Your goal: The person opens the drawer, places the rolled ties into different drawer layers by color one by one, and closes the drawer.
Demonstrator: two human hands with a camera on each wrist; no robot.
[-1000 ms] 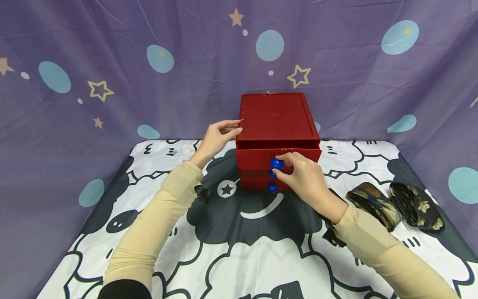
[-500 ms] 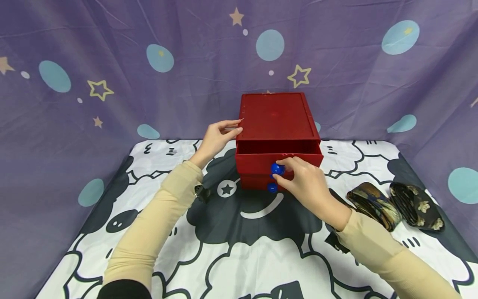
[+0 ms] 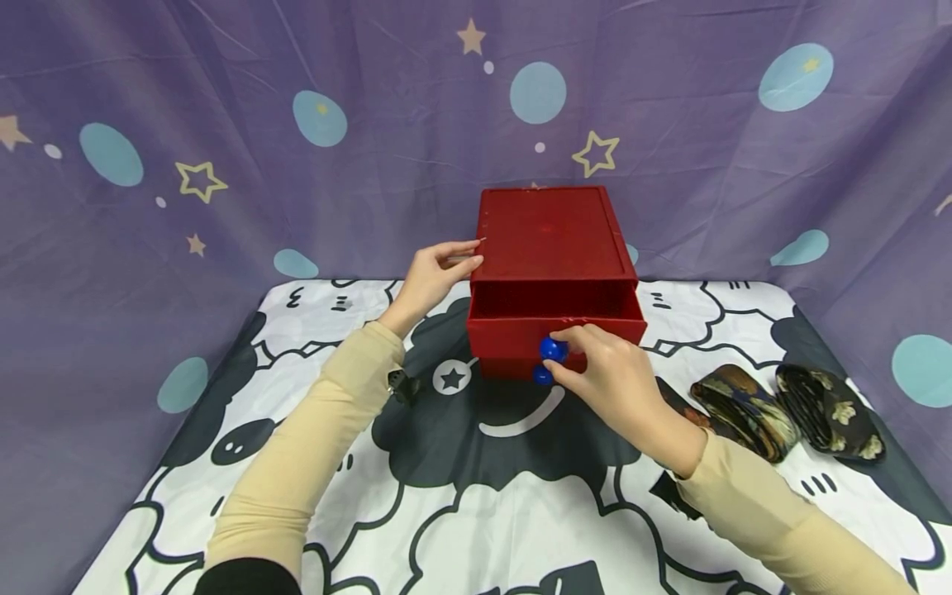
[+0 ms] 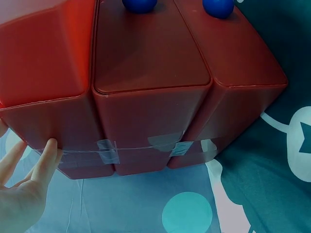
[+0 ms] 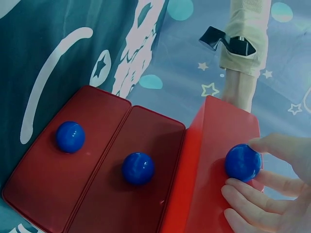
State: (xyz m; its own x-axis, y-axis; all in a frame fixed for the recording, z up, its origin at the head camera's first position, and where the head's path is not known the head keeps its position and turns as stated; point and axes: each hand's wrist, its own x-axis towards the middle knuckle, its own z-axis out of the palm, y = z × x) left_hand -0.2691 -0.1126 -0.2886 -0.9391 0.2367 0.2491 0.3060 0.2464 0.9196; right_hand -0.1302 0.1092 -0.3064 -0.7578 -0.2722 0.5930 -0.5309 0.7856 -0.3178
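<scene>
A red chest of three drawers (image 3: pixel 550 235), each with a round blue knob, stands at the back of the table. Its top drawer (image 3: pixel 506 337) is pulled partly out, and the part of its inside that shows looks bare. My right hand (image 3: pixel 617 380) pinches the top drawer's knob (image 5: pixel 242 162) between thumb and fingers. With extended fingers, my left hand (image 3: pixel 431 281) touches the chest's upper left side. In the right wrist view the middle knob (image 5: pixel 138 168) and bottom knob (image 5: pixel 70 137) sit on closed drawers. Clear tape (image 4: pixel 108 151) runs along the chest's side in the left wrist view.
Folded dark patterned cloths (image 3: pixel 744 409) lie to the right of the chest, partly behind my right forearm; another with pale flowers (image 3: pixel 829 409) lies farther right. A cartoon-print cloth (image 3: pixel 476 529) covers the table. A purple curtain (image 3: pixel 402 124) hangs close behind the chest.
My right hand has drawn the top drawer farther out toward me, and its opening has widened. The left hand keeps its place on the chest.
</scene>
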